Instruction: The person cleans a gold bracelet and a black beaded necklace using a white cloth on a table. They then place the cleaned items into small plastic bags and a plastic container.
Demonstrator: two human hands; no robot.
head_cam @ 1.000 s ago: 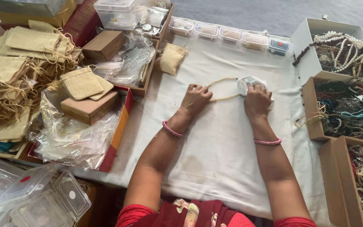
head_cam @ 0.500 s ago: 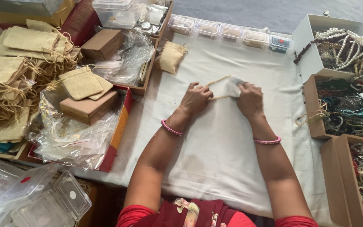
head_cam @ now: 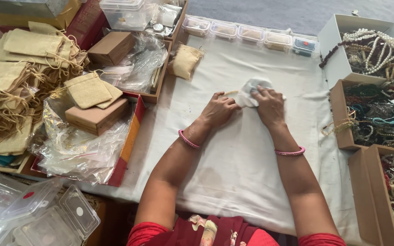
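Note:
My left hand (head_cam: 220,110) rests on the white table cloth (head_cam: 233,155), pinching one end of a thin beige bead string (head_cam: 231,92). Only a short piece of that string shows between my hands. My right hand (head_cam: 270,105) presses a small crumpled white cloth (head_cam: 251,86) over the rest of the string, right beside my left hand. Both wrists wear a pink bangle.
Open boxes of bead necklaces (head_cam: 375,52) and bracelets (head_cam: 379,116) stand at the right edge. Small clear lidded containers (head_cam: 247,34) line the far side. Burlap pouches (head_cam: 23,68), brown boxes (head_cam: 97,116) and plastic bags (head_cam: 78,150) crowd the left. Clear plastic cases (head_cam: 37,216) lie lower left.
My right hand has slid the white cloth left along the string toward my left hand. The visible loop of string has shrunk to a short piece.

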